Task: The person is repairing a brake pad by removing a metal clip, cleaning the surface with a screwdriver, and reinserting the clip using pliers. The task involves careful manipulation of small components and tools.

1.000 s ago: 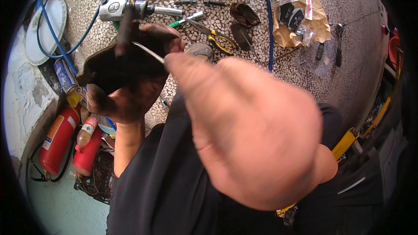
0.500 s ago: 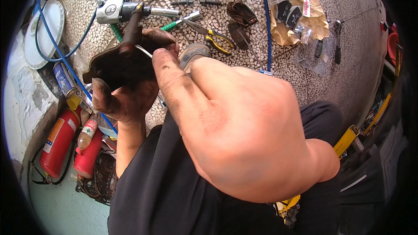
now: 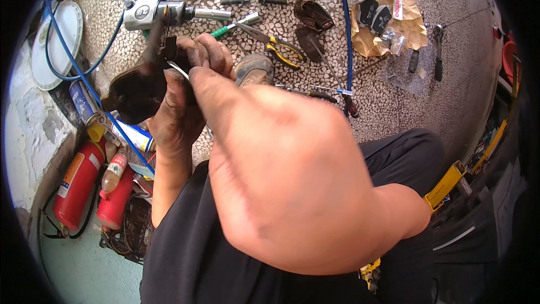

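My left hand [image 3: 183, 107] is closed around a dark, greasy brake caliper part [image 3: 135, 93], its exact kind hard to tell, with thumb and fingers near the middle of it. My right hand [image 3: 292, 174] is closed in front of it and hides much of my left palm. From between the right thumb and forefinger sticks a thin bright metal shaft [image 3: 179, 70], its tip touching or very close to the part. The tool's handle is hidden in my fist. Just beyond the part lies an air impact wrench [image 3: 154, 14] with a long socket.
Pliers [image 3: 283, 52], worn brake pads [image 3: 313, 16], bolts [image 3: 239, 1] and a screwdriver [image 3: 350, 105] lie on the speckled floor. New pads [image 3: 374, 18] rest on brown paper, near a ratchet [image 3: 439, 53]. A blue hose [image 3: 347, 34] runs past. Fire extinguishers [image 3: 79, 186] stand left.
The caliper part has turned in my left hand, and my left thumb has shifted from its lower edge up beside the metal shaft. My right hand has moved slightly left and down.
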`<state>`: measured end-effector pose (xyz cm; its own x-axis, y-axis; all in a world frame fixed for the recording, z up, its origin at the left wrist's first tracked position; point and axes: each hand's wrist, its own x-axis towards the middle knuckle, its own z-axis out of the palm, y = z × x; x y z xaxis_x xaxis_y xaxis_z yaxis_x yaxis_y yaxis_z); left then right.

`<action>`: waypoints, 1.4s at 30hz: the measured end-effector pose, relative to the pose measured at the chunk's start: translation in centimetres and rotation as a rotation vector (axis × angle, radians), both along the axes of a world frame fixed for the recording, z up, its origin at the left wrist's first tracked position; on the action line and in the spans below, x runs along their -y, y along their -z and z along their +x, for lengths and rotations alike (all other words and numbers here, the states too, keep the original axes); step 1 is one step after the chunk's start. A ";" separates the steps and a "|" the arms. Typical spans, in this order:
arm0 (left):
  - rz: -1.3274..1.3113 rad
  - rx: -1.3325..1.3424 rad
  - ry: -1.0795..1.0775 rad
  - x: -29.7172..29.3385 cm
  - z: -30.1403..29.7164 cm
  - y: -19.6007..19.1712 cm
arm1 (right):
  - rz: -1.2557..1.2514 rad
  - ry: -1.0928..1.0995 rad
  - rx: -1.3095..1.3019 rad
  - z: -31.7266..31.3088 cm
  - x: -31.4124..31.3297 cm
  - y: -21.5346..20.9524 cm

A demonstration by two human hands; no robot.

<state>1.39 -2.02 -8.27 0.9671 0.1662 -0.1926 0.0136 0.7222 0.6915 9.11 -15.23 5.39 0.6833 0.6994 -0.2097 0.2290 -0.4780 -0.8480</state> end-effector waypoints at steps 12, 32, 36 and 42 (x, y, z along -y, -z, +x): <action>-0.078 0.125 -0.054 1.4 1.6 -2.1 | -0.080 -0.027 0.281 -3.1 -0.9 1.1; -0.262 0.179 0.002 0.4 1.5 -1.2 | 0.018 -0.022 0.222 -1.2 0.2 0.6; -0.272 0.165 -0.042 0.8 1.4 -1.8 | 0.046 0.026 0.251 -0.5 0.2 0.7; -0.242 0.124 -0.103 1.1 0.9 -1.5 | 0.057 -0.015 0.199 1.2 0.5 0.4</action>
<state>2.27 -3.10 -6.74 0.9662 0.2281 -0.1204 -0.1418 0.8596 0.4909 10.34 -15.73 4.97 0.6966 0.7168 -0.0311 0.4016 -0.4255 -0.8110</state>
